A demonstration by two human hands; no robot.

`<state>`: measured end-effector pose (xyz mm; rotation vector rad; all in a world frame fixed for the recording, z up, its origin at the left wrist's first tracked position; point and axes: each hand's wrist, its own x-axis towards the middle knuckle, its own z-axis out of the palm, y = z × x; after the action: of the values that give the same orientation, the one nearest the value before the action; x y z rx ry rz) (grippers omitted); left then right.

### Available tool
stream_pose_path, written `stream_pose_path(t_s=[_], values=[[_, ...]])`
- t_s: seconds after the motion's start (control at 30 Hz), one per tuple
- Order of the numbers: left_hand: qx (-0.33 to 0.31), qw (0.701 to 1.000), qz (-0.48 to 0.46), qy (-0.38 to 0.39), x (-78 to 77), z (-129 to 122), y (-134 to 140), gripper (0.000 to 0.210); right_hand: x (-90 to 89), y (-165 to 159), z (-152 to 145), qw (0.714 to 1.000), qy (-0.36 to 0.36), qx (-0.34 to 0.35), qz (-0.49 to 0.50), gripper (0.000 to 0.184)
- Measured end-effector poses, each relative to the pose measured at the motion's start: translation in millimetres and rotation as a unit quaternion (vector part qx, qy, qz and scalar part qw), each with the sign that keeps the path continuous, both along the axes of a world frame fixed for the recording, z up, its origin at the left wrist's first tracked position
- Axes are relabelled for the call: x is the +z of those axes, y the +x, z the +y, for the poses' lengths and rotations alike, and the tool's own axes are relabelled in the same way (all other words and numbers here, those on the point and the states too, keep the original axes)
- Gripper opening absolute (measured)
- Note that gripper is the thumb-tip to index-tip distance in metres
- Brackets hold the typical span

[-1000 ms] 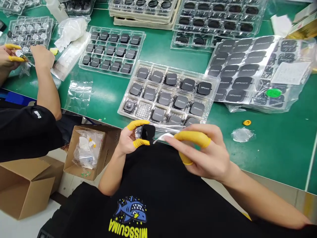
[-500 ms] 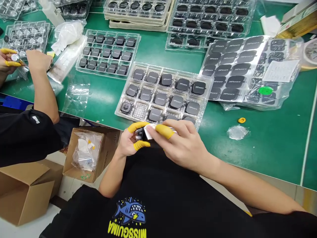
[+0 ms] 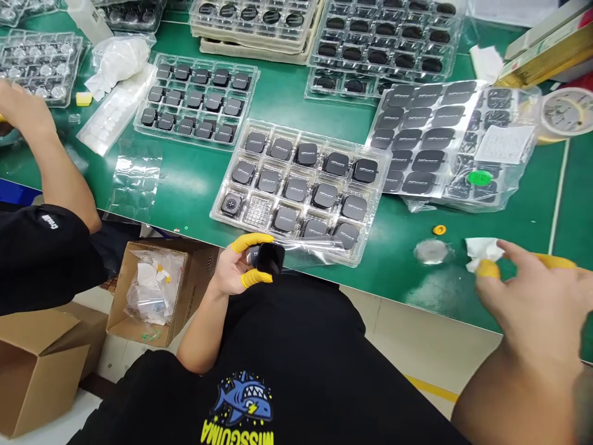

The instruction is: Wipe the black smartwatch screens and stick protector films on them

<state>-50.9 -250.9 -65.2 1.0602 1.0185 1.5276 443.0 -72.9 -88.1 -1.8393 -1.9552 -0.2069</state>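
Note:
My left hand (image 3: 236,267), with yellow finger cots on thumb and finger, grips a smartwatch body (image 3: 271,258) by its edges. Its glossy black screen faces right. A strip of clear film (image 3: 319,248) stretches right from beside the watch, over the front edge of a clear tray (image 3: 296,238); whether it is attached, I cannot tell. At the far right, my right hand (image 3: 532,290) pinches a crumpled white wipe (image 3: 483,250) at the green tabletop. That hand also wears yellow finger cots. Several dark square watch pieces and one watch body showing its back (image 3: 231,204) sit in the tray.
A second tray of dark pieces (image 3: 197,99) lies behind. Sheets of black labels (image 3: 419,139), a tape roll (image 3: 567,111), a yellow finger cot (image 3: 439,230) and a clear disc-like piece (image 3: 433,251) are to the right. A co-worker's arm (image 3: 65,167) reaches in at left, above cardboard boxes (image 3: 185,296).
My right hand has moved from the watch far to the right, carrying the white wipe down to the tabletop. The watch screen is now uncovered. My left hand still holds it.

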Motion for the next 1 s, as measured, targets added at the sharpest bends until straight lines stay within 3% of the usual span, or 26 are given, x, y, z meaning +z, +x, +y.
stream_pose_path(t_s=[0.07,0.1,0.13,0.2,0.3,0.37,0.47,0.53,0.63,0.8,1.0], values=[[-0.012,1.000,0.004,-0.002,0.7,1.4,0.6,0.075,7.9,-21.3,-12.9,0.995,0.073,-0.072,0.019,0.044],[-0.017,1.000,0.007,-0.002,1.3,2.3,1.3,0.075,19.6,-41.3,-23.4,0.992,0.104,-0.054,0.048,0.045],[-0.021,1.000,0.011,-0.001,2.0,3.2,2.4,0.075,35.5,-65.7,-35.4,0.989,0.110,-0.001,0.096,0.047],[-0.035,0.999,0.019,0.010,4.3,5.2,5.5,0.073,73.7,-120.8,-58.8,0.972,0.044,0.130,0.192,0.052],[-0.064,0.997,0.041,0.025,10.7,7.3,10.4,0.069,121.8,-193.9,-77.1,0.903,-0.098,0.354,0.225,0.061],[-0.076,0.995,0.063,0.034,16.1,7.1,11.6,0.067,135.4,-223.1,-76.3,0.849,-0.179,0.457,0.196,0.056],[-0.093,0.990,0.081,0.070,22.0,3.7,8.3,0.065,132.4,-238.5,-67.4,0.791,-0.273,0.513,0.193,0.036],[-0.088,0.988,0.091,0.093,22.6,-0.2,3.8,0.064,126.1,-238.7,-61.9,0.776,-0.311,0.505,0.214,0.024],[-0.074,0.985,0.126,0.091,19.8,-6.4,-3.0,0.064,122.6,-236.0,-56.9,0.781,-0.330,0.473,0.241,0.017],[-0.103,0.980,0.159,0.052,18.4,-8.7,-7.2,0.069,124.2,-231.4,-54.3,0.800,-0.308,0.460,0.233,0.021],[-0.108,0.969,0.196,0.102,27.9,-2.5,-4.3,0.066,121.4,-230.9,-57.5,0.823,-0.254,0.480,0.169,0.027]])
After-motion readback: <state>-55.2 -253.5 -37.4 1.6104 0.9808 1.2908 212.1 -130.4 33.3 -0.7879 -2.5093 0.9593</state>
